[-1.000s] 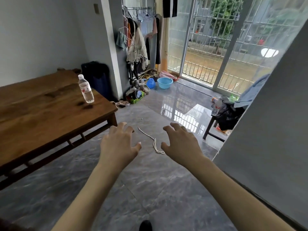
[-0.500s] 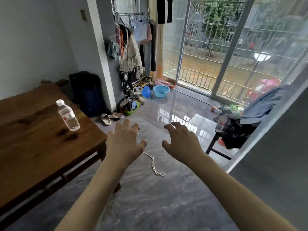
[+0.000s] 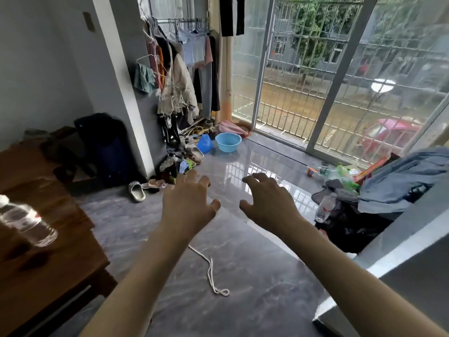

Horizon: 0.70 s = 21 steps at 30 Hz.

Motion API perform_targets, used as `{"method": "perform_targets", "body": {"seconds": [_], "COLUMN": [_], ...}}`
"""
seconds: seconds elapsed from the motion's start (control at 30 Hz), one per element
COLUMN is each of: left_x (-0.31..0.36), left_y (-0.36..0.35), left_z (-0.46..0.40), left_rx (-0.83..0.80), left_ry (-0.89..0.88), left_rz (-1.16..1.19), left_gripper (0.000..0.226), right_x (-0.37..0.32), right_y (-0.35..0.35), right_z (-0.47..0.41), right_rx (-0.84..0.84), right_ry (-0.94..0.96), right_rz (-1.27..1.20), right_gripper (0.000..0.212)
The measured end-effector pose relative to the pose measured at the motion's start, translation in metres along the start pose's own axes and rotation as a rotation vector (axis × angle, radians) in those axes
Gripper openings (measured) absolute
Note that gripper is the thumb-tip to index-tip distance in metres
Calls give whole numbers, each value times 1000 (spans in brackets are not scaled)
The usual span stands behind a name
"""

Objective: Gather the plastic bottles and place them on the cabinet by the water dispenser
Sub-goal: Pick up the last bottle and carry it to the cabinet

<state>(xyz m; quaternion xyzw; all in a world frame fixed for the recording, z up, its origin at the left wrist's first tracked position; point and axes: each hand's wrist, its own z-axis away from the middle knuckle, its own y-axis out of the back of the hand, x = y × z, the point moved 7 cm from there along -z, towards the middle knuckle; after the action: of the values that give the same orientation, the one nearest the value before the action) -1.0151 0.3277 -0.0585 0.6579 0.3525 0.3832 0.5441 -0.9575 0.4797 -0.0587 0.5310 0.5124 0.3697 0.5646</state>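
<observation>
In the head view, both hands are stretched forward over the grey floor [image 3: 255, 276] and both are empty. The left hand [image 3: 188, 205] has its fingers spread and relaxed, and the right hand [image 3: 267, 203] has its fingers loosely bent, holding nothing. I judge that they are held out like this because the person is walking and is ready to reach, not because they are gripping something.

One plastic bottle [image 3: 26, 222] stands upright on the wooden table [image 3: 60, 276] at the left edge of the picture, a little blurred, well apart from the left hand. A second bottle [image 3: 324, 207] leans among dark bags and a blue cloth [image 3: 401, 183] on the right, near the right hand but not touched. More bottles, green and clear [image 3: 340, 172], lie on the floor near the sliding glass door [image 3: 315, 81].

A white cord [image 3: 211, 271] lies on the floor under the arms; it could catch a foot. The cabinet and the water dispenser are not visible here, so the gathering seems not yet begun.
</observation>
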Motion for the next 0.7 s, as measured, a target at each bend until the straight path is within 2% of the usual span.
{"method": "perform_targets", "body": {"seconds": [0.27, 0.53, 0.7], "left_x": [33, 16, -19], "left_y": [-10, -34, -48], "left_z": [-136, -225, -283], "left_rx": [40, 11, 19], "left_ry": [33, 138, 225], "left_rz": [-40, -42, -3], "left_gripper": [50, 52, 50], "right_x": [63, 74, 60], "right_y": [2, -24, -44], "right_z": [-139, -243, -316], "right_rx": [-5, -48, -85], "right_ry": [66, 164, 238], "right_rz": [-12, -32, -40], "right_gripper": [59, 59, 59]}}
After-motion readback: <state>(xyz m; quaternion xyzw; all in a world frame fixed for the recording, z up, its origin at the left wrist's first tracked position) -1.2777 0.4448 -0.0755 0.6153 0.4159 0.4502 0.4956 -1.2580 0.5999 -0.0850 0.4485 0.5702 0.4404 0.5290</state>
